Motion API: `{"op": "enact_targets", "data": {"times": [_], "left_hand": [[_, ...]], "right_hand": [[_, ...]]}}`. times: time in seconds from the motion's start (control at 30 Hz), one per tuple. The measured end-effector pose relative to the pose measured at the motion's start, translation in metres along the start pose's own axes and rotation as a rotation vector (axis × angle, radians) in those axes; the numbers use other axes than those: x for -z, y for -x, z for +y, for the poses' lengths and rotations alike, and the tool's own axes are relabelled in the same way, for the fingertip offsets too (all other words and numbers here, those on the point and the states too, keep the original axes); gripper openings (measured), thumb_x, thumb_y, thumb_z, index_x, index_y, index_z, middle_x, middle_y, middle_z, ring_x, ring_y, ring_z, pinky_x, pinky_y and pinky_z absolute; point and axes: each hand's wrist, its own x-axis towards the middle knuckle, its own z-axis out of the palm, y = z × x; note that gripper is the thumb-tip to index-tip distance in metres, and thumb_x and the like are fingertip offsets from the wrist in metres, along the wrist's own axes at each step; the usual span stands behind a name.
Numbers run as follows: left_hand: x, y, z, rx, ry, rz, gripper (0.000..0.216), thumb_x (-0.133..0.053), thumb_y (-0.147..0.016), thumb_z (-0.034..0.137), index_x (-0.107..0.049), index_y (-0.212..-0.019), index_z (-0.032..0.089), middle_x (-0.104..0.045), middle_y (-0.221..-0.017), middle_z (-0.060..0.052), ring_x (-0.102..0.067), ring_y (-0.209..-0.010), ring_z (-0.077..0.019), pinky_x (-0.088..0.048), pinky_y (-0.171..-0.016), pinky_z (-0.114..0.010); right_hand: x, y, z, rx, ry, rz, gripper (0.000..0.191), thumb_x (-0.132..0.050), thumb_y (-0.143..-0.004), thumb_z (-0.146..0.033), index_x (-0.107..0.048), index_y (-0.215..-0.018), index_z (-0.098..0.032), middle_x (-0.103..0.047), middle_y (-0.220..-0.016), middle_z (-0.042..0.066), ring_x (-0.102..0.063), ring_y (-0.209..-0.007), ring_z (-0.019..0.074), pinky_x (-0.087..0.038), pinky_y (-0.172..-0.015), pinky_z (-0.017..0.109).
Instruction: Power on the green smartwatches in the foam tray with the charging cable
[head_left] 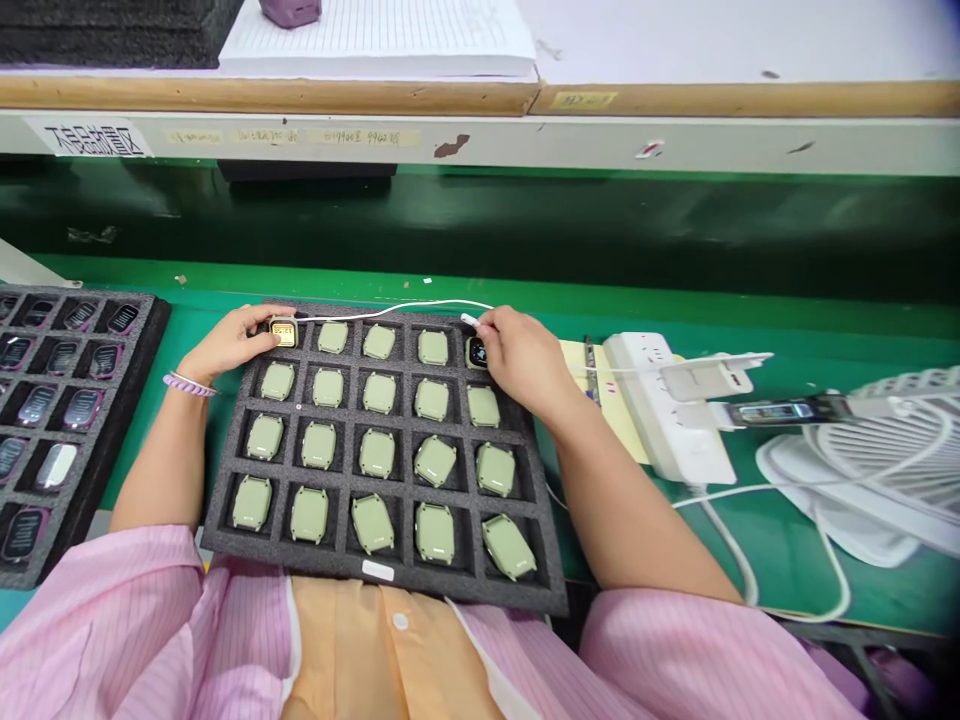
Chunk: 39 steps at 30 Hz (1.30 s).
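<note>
A dark foam tray (379,572) lies before me, its compartments holding several pale green watch cases, most with their screens hidden. At its far left corner, my left hand (238,340) pinches a green smartwatch (283,333) whose lit yellow screen shows digits. A thin white cable (420,303) reaches this watch and runs along the tray's far edge. My right hand (521,362) is closed around a white cable end (469,320) at the far right compartment. Right below its fingers sits another smartwatch (477,352), screen up and dark with small lit marks, partly covered.
A second foam tray (142,375) with dark-screened watches stands at the left. To the right are a white power strip (652,400) with chargers, a USB meter (787,410), a white fan (900,430) and loose cables. A shelf (480,140) crosses above the green bench, bearing a notebook (382,40).
</note>
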Motion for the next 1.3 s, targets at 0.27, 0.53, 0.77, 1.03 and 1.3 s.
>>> {"op": "enact_targets", "data": {"times": [0.27,0.53,0.77,1.03,1.3], "left_hand": [[-0.008,-0.008,-0.006,-0.035,0.062,0.079,0.118,-0.026,-0.079,0.099,-0.062,-0.149,0.011,-0.048,-0.145,-0.004,-0.053,-0.129,0.0064,-0.044,-0.104,0.004],[-0.012,-0.008,-0.005,0.016,0.043,0.142,0.137,-0.022,-0.069,0.112,-0.063,-0.142,0.003,-0.056,-0.133,-0.007,-0.055,-0.105,0.0102,-0.042,-0.085,0.006],[-0.012,-0.009,-0.004,0.040,0.059,0.149,0.141,-0.023,-0.065,0.114,-0.063,-0.141,0.003,-0.058,-0.130,-0.008,-0.054,-0.099,0.0108,-0.042,-0.083,0.005],[-0.013,-0.009,0.006,0.026,0.026,0.145,0.148,-0.016,-0.059,0.119,-0.067,-0.137,0.005,-0.058,-0.130,-0.007,-0.052,-0.100,0.0114,-0.035,-0.081,0.008],[0.011,-0.019,0.017,0.032,-0.062,-0.087,0.149,-0.029,-0.046,0.120,-0.067,-0.127,0.001,-0.059,-0.127,-0.007,-0.051,-0.099,0.0103,-0.035,-0.082,0.007]], "right_hand": [[0.012,0.016,0.008,0.098,-0.099,0.094,0.051,-0.034,-0.102,-0.047,-0.058,-0.115,-0.004,-0.060,-0.110,0.011,-0.037,-0.085,-0.0017,-0.018,-0.080,0.010],[0.045,0.031,0.023,0.077,-0.130,0.049,0.044,-0.049,-0.097,-0.045,-0.069,-0.109,-0.008,-0.062,-0.113,0.005,-0.048,-0.087,-0.0050,-0.029,-0.079,0.009],[0.042,0.026,0.034,0.106,-0.049,-0.160,0.042,-0.047,-0.098,-0.040,-0.079,-0.118,-0.021,-0.062,-0.120,-0.001,-0.052,-0.098,-0.0044,-0.033,-0.087,0.011],[0.031,0.012,0.042,0.059,-0.057,-0.138,0.052,-0.042,-0.098,-0.047,-0.074,-0.115,-0.010,-0.061,-0.119,0.007,-0.052,-0.097,-0.0014,-0.036,-0.086,0.012],[0.000,0.000,0.048,-0.018,0.069,-0.016,0.055,-0.043,-0.095,-0.049,-0.076,-0.125,-0.017,-0.051,-0.128,0.013,-0.043,-0.116,0.0067,-0.036,-0.112,0.029]]}}
